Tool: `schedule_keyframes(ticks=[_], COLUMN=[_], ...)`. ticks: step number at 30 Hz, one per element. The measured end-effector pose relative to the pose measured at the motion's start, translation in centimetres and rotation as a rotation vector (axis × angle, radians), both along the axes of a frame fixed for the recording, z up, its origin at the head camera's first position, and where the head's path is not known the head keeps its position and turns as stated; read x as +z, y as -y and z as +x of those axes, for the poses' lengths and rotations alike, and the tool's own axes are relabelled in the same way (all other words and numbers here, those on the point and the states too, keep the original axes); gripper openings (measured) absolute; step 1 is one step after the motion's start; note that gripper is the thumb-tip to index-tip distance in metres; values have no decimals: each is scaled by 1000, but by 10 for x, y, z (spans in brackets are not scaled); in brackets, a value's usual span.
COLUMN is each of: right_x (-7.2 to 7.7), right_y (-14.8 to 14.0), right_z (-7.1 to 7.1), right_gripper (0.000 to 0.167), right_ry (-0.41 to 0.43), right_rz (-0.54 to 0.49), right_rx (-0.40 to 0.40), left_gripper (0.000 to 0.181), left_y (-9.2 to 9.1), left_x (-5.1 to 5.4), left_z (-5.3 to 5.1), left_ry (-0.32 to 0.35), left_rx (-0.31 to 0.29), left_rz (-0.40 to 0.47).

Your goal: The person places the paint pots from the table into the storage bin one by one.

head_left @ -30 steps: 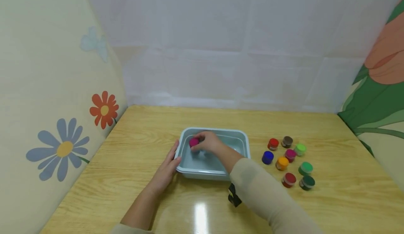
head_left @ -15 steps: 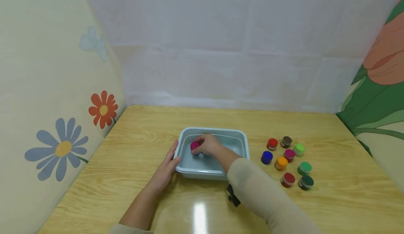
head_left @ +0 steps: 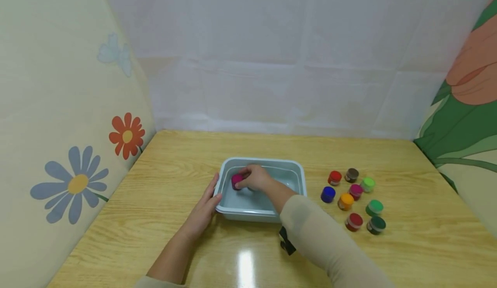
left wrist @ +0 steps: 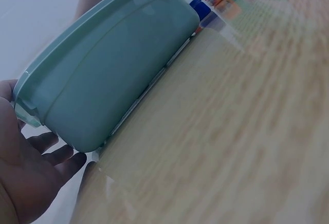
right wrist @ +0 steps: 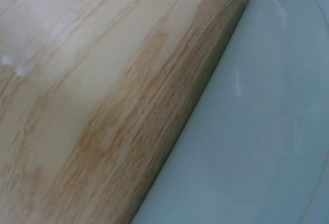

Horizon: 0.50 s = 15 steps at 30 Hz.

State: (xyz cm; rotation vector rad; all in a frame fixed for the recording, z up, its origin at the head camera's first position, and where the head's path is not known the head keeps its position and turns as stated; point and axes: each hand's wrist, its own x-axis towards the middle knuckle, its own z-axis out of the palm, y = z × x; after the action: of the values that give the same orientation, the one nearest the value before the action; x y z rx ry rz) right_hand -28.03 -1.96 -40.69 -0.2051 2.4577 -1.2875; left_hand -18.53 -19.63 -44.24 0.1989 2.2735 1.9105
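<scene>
My right hand (head_left: 256,177) reaches into a pale blue plastic basin (head_left: 248,211) and pinches a small magenta-lidded paint jar (head_left: 236,182) between thumb and fingers. The jar is upright in the basin's left half; whether its base touches the bottom I cannot tell. My left hand (head_left: 202,212) lies against the basin's left side. In the left wrist view, that hand (left wrist: 31,167) has its fingers stretched along the outer wall (left wrist: 118,64), under the rim. The right wrist view shows the basin's outer wall (right wrist: 257,121), not the held jar.
Several lidded paint jars stand right of the basin, among them blue (head_left: 328,194), orange (head_left: 345,201), bright red (head_left: 335,177), brown (head_left: 352,175) and dark green (head_left: 376,225). A black device (head_left: 286,241) sits at my right wrist. The wooden table (head_left: 186,150) meets a white backdrop (head_left: 248,94).
The magenta-lidded jar, pinched in my right hand, moved down and slightly right in the basin, then a little left. My left hand stays at the basin's side.
</scene>
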Motion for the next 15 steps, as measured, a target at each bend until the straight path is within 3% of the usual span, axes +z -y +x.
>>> schedule_keyframes(ticks=[15], right_x=[15], right_y=[-16], right_z=[3], right_gripper=[46], right_ry=[10], right_rz=[-64], right_rx=[-8], left_gripper=[63], left_y=[0], left_x=[-1], left_z=[-1], left_ry=[4], left_rx=[9], left_rz=[22])
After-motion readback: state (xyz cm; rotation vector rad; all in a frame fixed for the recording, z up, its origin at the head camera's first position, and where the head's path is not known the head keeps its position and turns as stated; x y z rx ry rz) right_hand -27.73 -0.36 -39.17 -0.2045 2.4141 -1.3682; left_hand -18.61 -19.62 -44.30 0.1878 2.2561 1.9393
